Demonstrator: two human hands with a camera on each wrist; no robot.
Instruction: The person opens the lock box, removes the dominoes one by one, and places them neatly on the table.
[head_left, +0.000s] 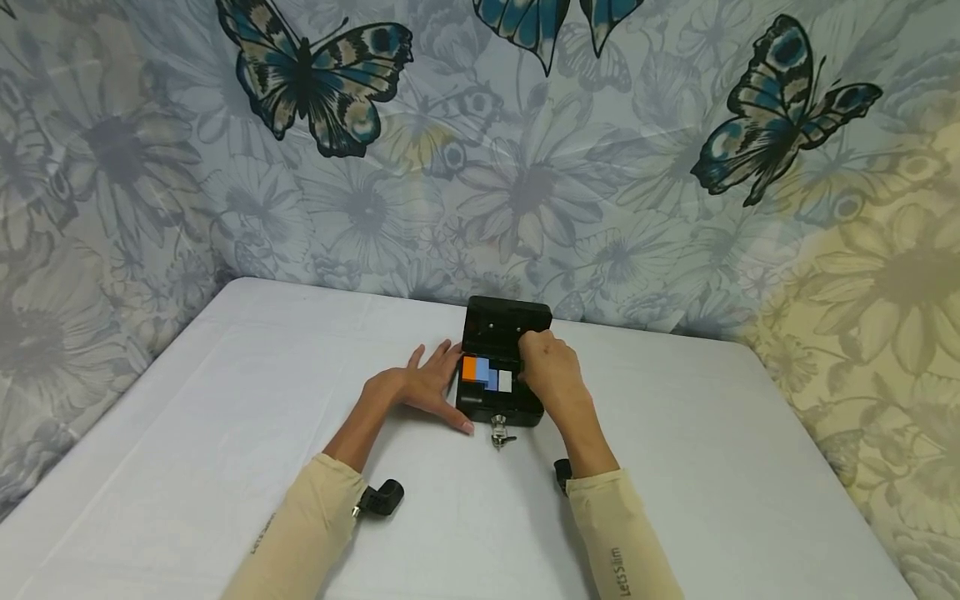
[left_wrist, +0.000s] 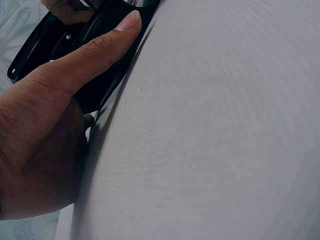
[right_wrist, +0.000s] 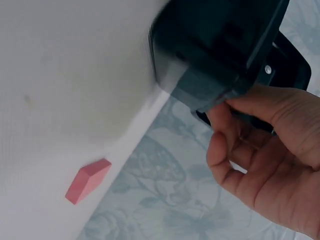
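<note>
A black cash box stands with its lid raised. Inside it show an orange block, a blue block and a white block. My left hand lies along the box's left side, fingers spread and thumb stretched toward its front corner. My right hand is over the right part of the box, fingers curled. In the right wrist view its fingertips pass behind the box's rim, so I cannot tell whether they pinch anything. Keys hang at the front lock.
In the right wrist view, a pink block lies on the white tabletop near its edge, beyond the box. Behind the table hangs a butterfly-and-flower patterned cloth. Small black cameras are worn at both wrists.
</note>
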